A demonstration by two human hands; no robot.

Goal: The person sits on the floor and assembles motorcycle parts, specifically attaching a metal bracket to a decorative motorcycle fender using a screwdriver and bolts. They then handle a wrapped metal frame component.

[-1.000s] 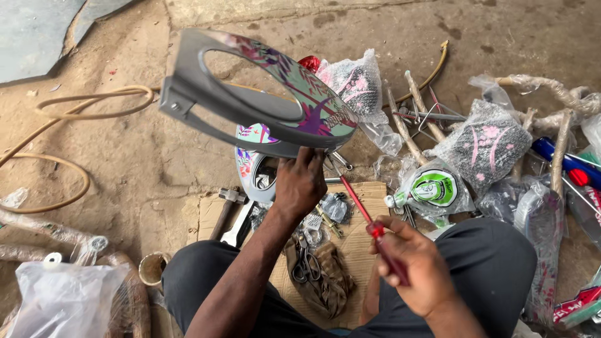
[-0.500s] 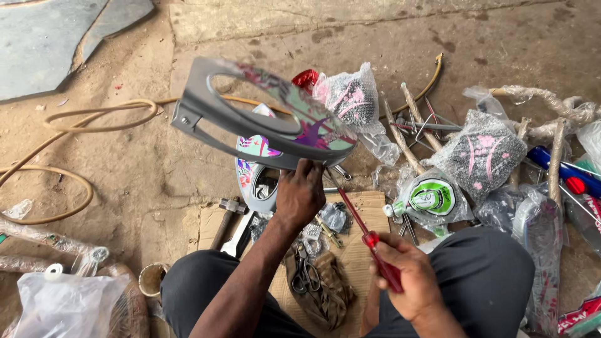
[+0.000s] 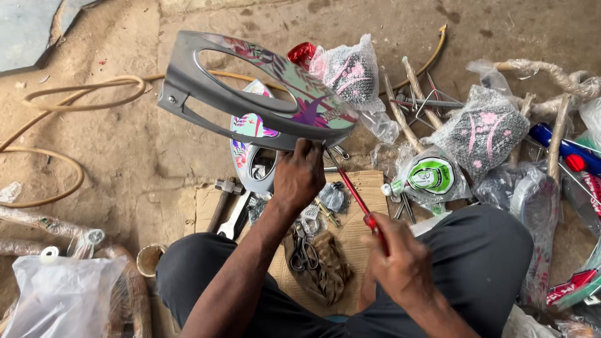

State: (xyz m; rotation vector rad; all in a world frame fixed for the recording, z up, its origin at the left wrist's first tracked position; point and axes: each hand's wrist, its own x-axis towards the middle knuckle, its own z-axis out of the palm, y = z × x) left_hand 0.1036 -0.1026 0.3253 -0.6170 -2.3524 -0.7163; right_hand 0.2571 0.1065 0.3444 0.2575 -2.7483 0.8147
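Am gripping grey painted chain guard (image 3: 250,94) by lower edge with left hand (image 3: 299,175), lifting it clear of floor clutter. Right hand (image 3: 400,266) closing round red screwdriver (image 3: 357,197), tip angling toward guard's underside.

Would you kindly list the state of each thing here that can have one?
Left hand: shut on grey panel.
Grey panel: held up, tilted.
Right hand: shut on red screwdriver.
Red screwdriver: tip pointing up toward the panel.
Hammer: lying on cardboard.
Scissors: lying closed.
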